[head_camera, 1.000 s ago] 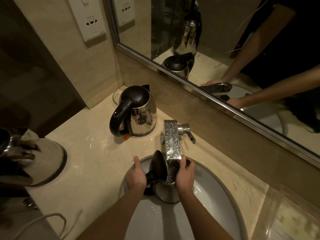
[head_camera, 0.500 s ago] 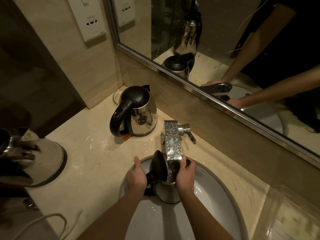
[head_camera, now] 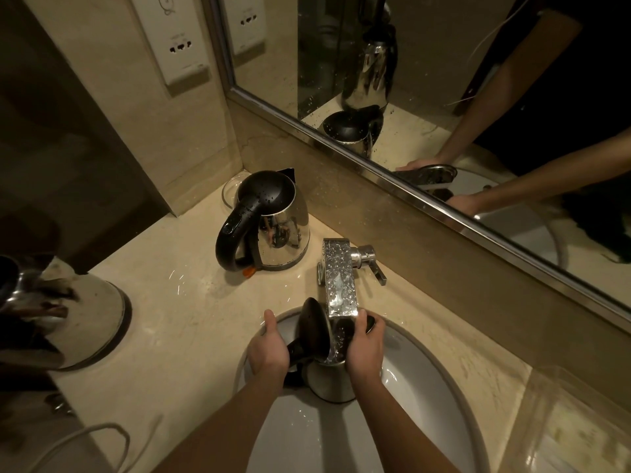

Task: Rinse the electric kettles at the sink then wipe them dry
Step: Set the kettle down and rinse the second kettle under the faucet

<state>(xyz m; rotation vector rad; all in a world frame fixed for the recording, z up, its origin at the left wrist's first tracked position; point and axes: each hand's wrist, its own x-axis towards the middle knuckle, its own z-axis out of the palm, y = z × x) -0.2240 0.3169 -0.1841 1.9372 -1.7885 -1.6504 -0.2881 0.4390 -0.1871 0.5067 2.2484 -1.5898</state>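
While its lid (head_camera: 312, 331) stands open, the kettle (head_camera: 329, 382) occupies the sink (head_camera: 426, 387).

Beige stone counter (head_camera: 177, 302), framed mirror (head_camera: 444, 80), wall socket (head_camera: 179, 47), dim warm light.

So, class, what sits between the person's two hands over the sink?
In the head view, a steel kettle with its black lid flipped open sits between the left hand and right hand, directly under the faucet spout.

No readable text; small print on the socket plate (head_camera: 177, 39) is illegible.
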